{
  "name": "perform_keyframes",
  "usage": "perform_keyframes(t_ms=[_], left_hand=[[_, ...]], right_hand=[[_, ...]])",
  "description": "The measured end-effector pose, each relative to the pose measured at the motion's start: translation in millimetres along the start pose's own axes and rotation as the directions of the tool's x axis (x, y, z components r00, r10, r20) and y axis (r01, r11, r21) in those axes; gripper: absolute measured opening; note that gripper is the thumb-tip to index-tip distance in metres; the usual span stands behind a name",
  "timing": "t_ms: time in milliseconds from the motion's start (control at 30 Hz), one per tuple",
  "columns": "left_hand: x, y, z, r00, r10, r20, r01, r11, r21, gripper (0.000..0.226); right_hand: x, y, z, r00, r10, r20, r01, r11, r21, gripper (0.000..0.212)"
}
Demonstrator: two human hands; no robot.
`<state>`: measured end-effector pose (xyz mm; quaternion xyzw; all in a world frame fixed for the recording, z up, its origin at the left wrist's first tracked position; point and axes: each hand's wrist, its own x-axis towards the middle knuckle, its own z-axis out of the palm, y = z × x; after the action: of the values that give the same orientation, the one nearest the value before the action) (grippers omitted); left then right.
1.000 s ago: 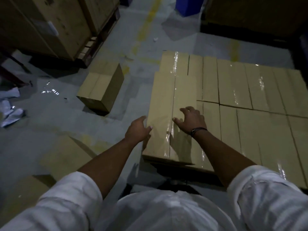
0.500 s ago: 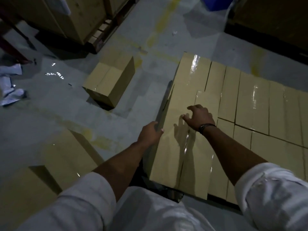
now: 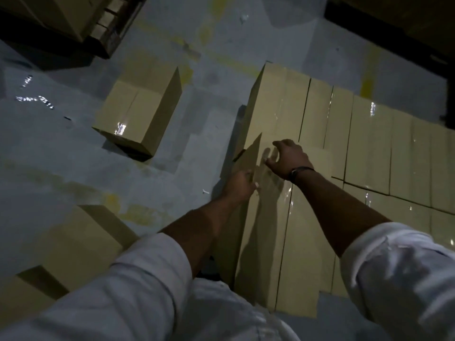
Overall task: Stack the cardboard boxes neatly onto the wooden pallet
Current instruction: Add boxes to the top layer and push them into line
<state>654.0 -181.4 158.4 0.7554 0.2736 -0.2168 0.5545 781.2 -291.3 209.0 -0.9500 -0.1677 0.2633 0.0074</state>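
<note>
A layer of taped cardboard boxes (image 3: pixel 369 148) fills the right half of the head view; the pallet under them is hidden. The nearest box on the left (image 3: pixel 268 230) sits at the corner of that layer, its long left side facing the floor. My left hand (image 3: pixel 240 187) grips that box's upper left edge, fingers curled over it. My right hand (image 3: pixel 288 156) hovers just above the same box's top with bent, spread fingers holding nothing; its shadow falls on the cardboard.
One loose cardboard box (image 3: pixel 138 114) stands on the grey floor to the left of the stack. Two more boxes (image 3: pixel 73 247) lie near my left elbow. A wooden crate on a pallet (image 3: pixel 98 25) stands at the top left; a dark stack (image 3: pixel 394 23) at top right.
My view has swung left and down over the stack's corner. My left hand slid along the box's left edge, and my right hand lifted off the box top.
</note>
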Motion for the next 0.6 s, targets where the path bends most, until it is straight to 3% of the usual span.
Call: perform_keyframes(t_ms=[500, 600], left_hand=[[7, -2, 6, 1.000, 0.020, 0.005, -0.020, 0.999, 0.045, 0.049], [7, 0, 8, 1.000, 0.006, -0.004, -0.006, 0.996, 0.089, 0.036]], right_hand=[[42, 9, -2, 0.986, 0.024, 0.164, -0.011, 0.997, -0.079, 0.098], [41, 8, 6, 0.990, 0.008, 0.144, 0.004, 0.996, -0.084, 0.098]])
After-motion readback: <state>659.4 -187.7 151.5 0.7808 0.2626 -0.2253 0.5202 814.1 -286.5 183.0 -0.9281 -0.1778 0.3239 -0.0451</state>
